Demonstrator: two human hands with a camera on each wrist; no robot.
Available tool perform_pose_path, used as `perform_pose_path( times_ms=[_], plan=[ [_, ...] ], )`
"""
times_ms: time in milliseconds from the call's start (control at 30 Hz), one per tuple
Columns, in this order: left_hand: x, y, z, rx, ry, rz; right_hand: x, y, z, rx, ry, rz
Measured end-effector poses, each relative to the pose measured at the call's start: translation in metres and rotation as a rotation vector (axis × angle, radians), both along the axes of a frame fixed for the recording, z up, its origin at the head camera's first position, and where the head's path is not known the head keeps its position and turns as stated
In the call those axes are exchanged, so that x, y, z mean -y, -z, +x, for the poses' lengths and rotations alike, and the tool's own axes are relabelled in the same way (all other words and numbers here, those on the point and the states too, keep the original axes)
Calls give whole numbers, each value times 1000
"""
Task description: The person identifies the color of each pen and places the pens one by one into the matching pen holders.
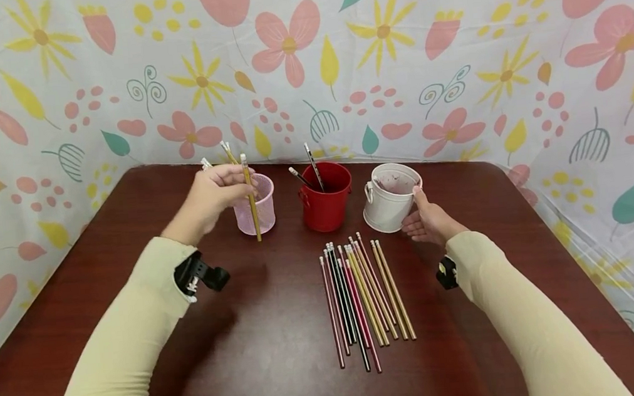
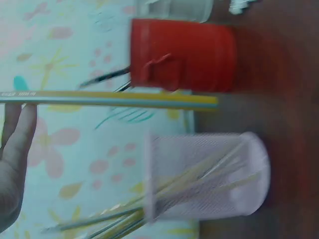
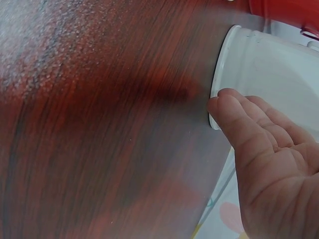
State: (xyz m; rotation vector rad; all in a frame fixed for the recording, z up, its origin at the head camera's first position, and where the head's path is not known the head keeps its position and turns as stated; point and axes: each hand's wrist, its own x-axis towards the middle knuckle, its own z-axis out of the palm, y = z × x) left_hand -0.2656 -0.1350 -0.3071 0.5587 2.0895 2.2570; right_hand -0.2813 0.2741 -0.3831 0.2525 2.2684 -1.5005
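Observation:
My left hand (image 1: 209, 198) pinches a gold pencil (image 1: 253, 213) with a white eraser at its top, held almost upright before the pink mesh cup (image 1: 266, 210). In the left wrist view, that pencil (image 2: 124, 100) passes between the red bucket (image 2: 184, 55) and the mesh cup, where several other pencils lean. At the right, my right hand (image 1: 431, 219) rests against the white bucket (image 1: 381, 208), thumb up at its rim. The right wrist view shows the fingers (image 3: 239, 119) nearly straight along the bucket's side, close to its base.
Between the other two containers, the red bucket holds a black pencil (image 1: 314, 165) and another with a white eraser. Several pencils (image 1: 396, 291) in gold, red, black and pink lie side by side on the dark wooden table (image 1: 272, 328). A floral cloth (image 1: 299, 118) hangs behind.

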Motion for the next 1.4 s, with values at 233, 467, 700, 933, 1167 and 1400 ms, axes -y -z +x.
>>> perform_pose_path(
  times_ms=[233,467,700,933,1167,1400],
  plan=[
    [17,-48,-20,74,-39,34,0,1,1,2,-3,-8],
    [19,-64,-40,126,-163,167,-1,0,2,6,-1,-9],
    [13,-47,-50,172,-286,260,1,-1,4,14,-7,-11],
    [9,-34,-55,167,-481,330,3,-1,3,11,-11,-24],
    [-7,-29,-57,39,-495,226,0,-1,2,1,-6,-10],
    [-13,-7,-57,109,-447,157,1,0,2,2,-17,-11]
  ],
)
